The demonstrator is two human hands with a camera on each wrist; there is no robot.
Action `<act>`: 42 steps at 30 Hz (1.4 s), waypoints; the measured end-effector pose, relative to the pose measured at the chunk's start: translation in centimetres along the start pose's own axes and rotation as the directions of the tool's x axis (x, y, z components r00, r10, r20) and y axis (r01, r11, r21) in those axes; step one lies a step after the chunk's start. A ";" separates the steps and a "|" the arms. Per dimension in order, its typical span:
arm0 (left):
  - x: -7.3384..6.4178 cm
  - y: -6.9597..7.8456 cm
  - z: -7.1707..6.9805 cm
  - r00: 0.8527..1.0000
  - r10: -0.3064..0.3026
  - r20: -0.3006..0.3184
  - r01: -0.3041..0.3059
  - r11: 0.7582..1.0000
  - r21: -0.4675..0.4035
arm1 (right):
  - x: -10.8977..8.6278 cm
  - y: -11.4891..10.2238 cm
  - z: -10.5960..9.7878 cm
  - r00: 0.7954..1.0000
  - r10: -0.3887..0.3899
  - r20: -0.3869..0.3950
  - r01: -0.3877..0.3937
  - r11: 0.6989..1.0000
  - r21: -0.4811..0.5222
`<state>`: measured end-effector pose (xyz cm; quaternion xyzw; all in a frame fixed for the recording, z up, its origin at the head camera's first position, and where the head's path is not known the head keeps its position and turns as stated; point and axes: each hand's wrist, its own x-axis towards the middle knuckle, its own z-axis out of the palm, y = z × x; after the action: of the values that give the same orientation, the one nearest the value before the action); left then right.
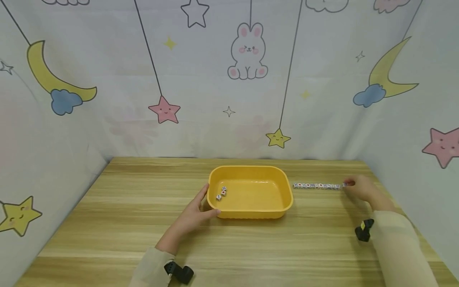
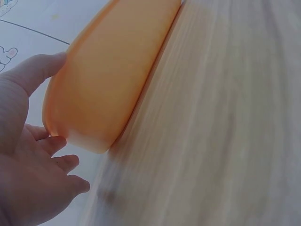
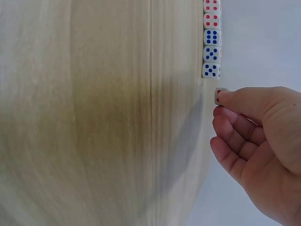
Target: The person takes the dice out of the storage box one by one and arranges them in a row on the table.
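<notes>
A yellow plastic tub [image 1: 251, 214] stands on the wooden table, with 3 white dice [image 1: 224, 193] lying near its left wall. Its near left corner is held by my left hand [image 1: 193, 215], thumb at the near rim and fingers along the left side. Right of the tub, several dice form a straight row [image 1: 315, 186]. My right hand [image 1: 363, 189] pinches one die [image 3: 218, 96] between thumb and index finger, just past the row's right end. In the right wrist view a small gap separates it from the end die [image 3: 211, 70], and the thumb covers part of its face.
The wooden table [image 1: 272, 251] ends at a pale cloth backdrop [image 1: 201, 135] printed with moons, stars and a rabbit, which rises behind and on both sides. A small black device [image 1: 179, 273] sits on my left wrist, another [image 1: 363, 230] on my right.
</notes>
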<state>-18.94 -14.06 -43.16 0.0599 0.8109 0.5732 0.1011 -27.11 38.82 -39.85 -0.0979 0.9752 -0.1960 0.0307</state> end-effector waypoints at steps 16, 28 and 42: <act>-0.3 0.4 -0.1 1.000 0.000 -0.008 0.000 1.000 0.006 | 0.6 0.6 0.9 1.000 0.001 0.013 -0.001 1.000 -0.024; -0.2 0.1 0.0 1.000 0.003 -0.016 -0.003 1.000 -0.003 | 0.7 0.4 1.2 1.000 0.005 -0.007 -0.005 1.000 -0.012; -0.1 -0.1 0.1 1.000 0.006 -0.018 -0.006 1.000 -0.005 | 0.5 -1.8 -0.9 1.000 0.029 -0.011 -0.029 0.999 0.019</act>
<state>-18.85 -14.00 -43.23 0.0572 0.8102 0.5760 0.0923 -27.36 37.46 -38.39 -0.0822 0.9748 -0.2054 0.0287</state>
